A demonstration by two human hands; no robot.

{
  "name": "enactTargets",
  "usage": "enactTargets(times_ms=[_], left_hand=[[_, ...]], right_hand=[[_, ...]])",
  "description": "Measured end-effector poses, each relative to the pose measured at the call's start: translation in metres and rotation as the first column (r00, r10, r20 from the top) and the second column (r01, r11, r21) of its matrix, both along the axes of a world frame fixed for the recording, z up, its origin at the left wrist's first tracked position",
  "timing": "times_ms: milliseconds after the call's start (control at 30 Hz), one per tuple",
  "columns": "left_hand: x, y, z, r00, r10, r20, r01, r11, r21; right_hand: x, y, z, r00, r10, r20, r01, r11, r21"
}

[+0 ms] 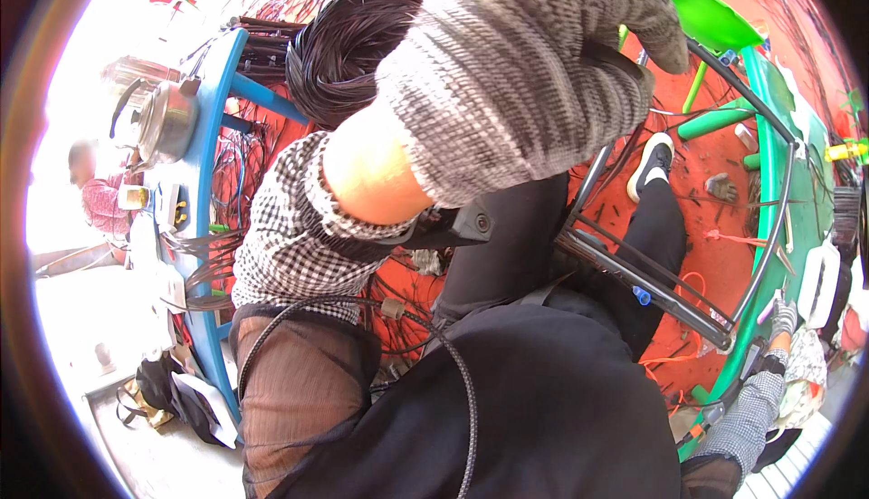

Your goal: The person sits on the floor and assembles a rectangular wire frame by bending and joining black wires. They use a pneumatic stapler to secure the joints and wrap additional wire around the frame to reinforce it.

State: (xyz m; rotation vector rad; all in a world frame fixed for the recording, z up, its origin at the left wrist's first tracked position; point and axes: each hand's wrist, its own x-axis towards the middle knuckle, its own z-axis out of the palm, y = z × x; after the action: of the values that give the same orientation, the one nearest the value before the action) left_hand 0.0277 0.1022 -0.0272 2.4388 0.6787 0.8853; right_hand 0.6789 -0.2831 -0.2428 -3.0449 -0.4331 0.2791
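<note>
My left hand (536,71), in a grey striped knitted glove, fills the upper middle with its fingers curled. Something dark shows between thumb and fingers, but what it is stays unclear. Close to it is a black metal tube frame (766,244), leaning between my legs and the green table (753,268). Dark strips (628,149) run beneath the hand toward the frame. A blue plastic piece (641,295) sits on a lower bar. Far right, my gloved right hand (784,319) is at the green table, by a slim pale object (767,310) that I cannot identify.
A big coil of black strips (339,57) lies beyond my left arm. The blue table (204,227) bears a metal kettle (166,122) and a cup (133,197). A green chair (713,17) stands ahead. Strip scraps and a glove (721,187) litter the red floor. A person (102,200) is at far left.
</note>
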Motion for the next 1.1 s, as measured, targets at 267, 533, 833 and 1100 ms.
enactTargets(times_ms=[267,533,833,1100], left_hand=[[-0.021,-0.002,0.012,0.925,0.268,0.271,-0.215,0.954,-0.210],[-0.040,0.019,-0.003,0.900,0.171,0.400,-0.113,0.980,-0.165],[-0.067,0.031,0.013,0.815,0.196,0.545,-0.121,0.978,-0.172],[-0.082,0.043,0.019,0.819,0.047,0.572,0.114,0.964,-0.242]], right_hand=[[-0.043,0.012,0.012,0.969,0.079,-0.235,-0.071,0.997,0.041],[-0.099,0.035,0.035,0.970,0.200,-0.136,-0.231,0.937,-0.264],[-0.074,0.027,0.019,0.965,0.240,-0.104,-0.236,0.971,0.045],[-0.188,0.137,0.090,0.648,0.681,0.341,-0.730,0.427,0.534]])
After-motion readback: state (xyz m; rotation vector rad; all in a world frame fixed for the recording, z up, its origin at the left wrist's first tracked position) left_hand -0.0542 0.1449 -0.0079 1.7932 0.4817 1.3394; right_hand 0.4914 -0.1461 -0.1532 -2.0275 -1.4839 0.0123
